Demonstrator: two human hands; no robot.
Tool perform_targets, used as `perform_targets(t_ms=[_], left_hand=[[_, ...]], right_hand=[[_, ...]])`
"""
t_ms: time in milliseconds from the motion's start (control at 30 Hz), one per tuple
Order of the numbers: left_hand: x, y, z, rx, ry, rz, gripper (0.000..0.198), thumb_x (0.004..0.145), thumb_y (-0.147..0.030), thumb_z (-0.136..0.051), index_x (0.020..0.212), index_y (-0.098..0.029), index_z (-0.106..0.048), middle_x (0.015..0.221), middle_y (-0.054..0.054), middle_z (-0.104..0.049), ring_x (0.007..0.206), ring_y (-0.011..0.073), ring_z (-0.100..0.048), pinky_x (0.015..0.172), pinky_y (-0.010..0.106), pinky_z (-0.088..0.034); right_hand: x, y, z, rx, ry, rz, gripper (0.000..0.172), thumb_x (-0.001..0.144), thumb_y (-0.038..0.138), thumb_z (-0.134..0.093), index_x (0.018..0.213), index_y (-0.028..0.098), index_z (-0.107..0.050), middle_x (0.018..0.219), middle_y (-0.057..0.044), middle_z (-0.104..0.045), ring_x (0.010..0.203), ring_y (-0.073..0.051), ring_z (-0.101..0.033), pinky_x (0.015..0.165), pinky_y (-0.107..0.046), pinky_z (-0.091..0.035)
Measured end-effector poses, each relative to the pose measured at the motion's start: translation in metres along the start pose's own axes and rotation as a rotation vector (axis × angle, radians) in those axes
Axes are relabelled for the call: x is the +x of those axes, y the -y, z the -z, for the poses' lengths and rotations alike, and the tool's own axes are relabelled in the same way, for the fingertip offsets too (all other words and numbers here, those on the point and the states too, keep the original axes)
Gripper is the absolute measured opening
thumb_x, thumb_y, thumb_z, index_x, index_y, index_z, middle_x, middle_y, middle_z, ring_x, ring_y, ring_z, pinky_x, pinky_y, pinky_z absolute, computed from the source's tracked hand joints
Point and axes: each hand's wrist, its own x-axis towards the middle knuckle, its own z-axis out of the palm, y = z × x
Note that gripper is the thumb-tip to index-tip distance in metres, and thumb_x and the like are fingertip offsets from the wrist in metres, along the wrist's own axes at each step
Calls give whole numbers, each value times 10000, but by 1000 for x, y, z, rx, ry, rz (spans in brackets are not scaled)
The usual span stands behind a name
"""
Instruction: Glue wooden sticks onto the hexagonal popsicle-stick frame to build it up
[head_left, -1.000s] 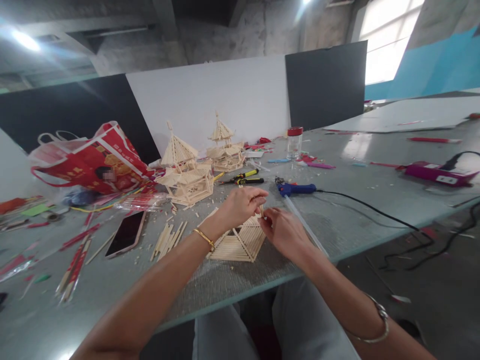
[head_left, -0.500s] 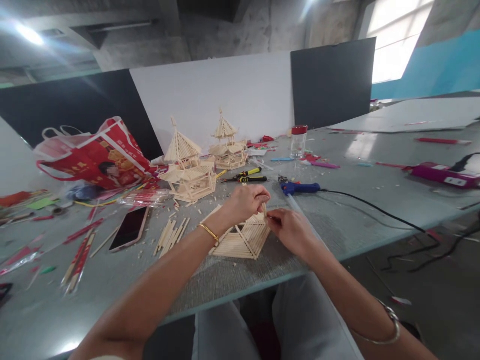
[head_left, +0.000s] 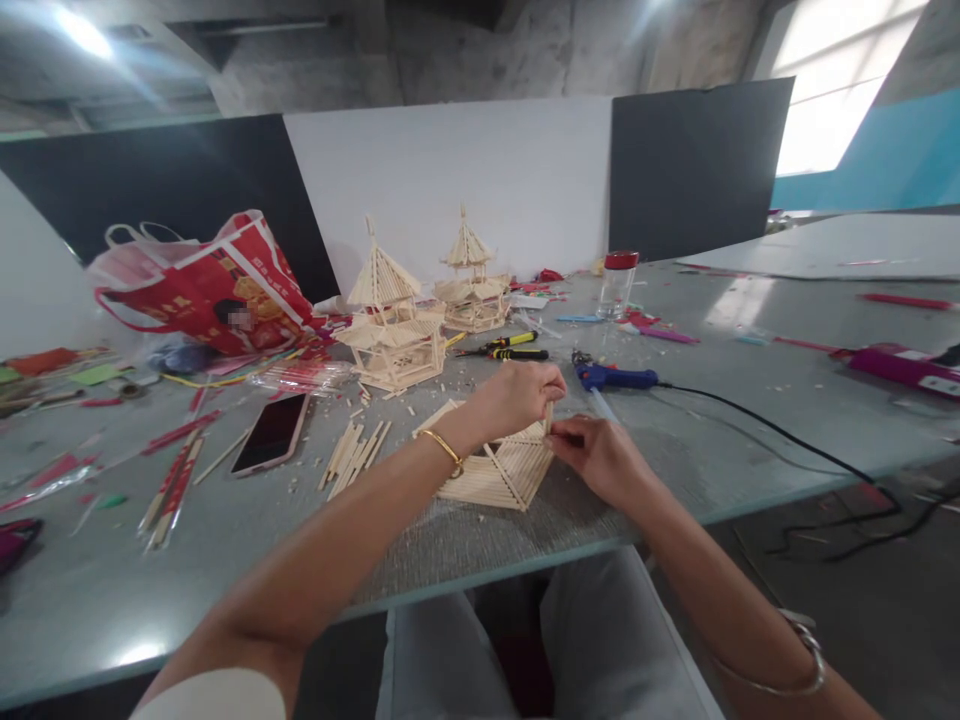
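A low, slatted structure of thin wooden sticks (head_left: 489,488), shaped like a faceted roof, lies on the table in front of me. My left hand (head_left: 517,392) reaches over it from the left, its fingers closed on the upper end of a short wooden stick (head_left: 549,414). That stick stands nearly upright at the structure's right edge. Close by on the right, my right hand (head_left: 596,455) has its thumb and forefinger pinched at the stick's lower end; the fingertips partly hide the contact. My left forearm covers part of the structure's left side.
Loose sticks (head_left: 352,452) and a phone (head_left: 271,434) lie to the left. Two stick pavilions (head_left: 394,345) (head_left: 471,290) stand behind, with pliers (head_left: 510,347) nearby. A blue glue gun (head_left: 619,377) trails its cord rightward. Further back are a red-lidded jar (head_left: 617,288) and a red bag (head_left: 225,290).
The view has shifted, so the table's things appear further right. Both hands stay at the structure's right edge, and the left fingers sit slightly higher above the right ones.
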Motion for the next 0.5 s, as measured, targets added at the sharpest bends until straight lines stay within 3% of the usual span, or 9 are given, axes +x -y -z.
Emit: perform_targets(t_ms=[333, 500], left_hand=[[1, 1, -2, -11, -3, -36, 160, 813, -137, -468, 775, -136, -623, 596, -14, -605, 601, 91, -564, 621, 204, -391], [1, 2, -3, -46, -21, -43, 171, 824, -163, -455, 763, -149, -614, 583, -15, -592, 587, 96, -557, 599, 207, -386]], right_hand=[[3, 1, -2, -64, -18, -3, 212, 737, 196, -436, 586, 181, -585, 608, -29, -585, 588, -149, -502, 563, -267, -308], [4, 2, -2, -84, -21, 3, 241, 743, 202, -426, 516, 187, -505, 532, -3, -512, 525, -128, -441, 530, -262, -278]])
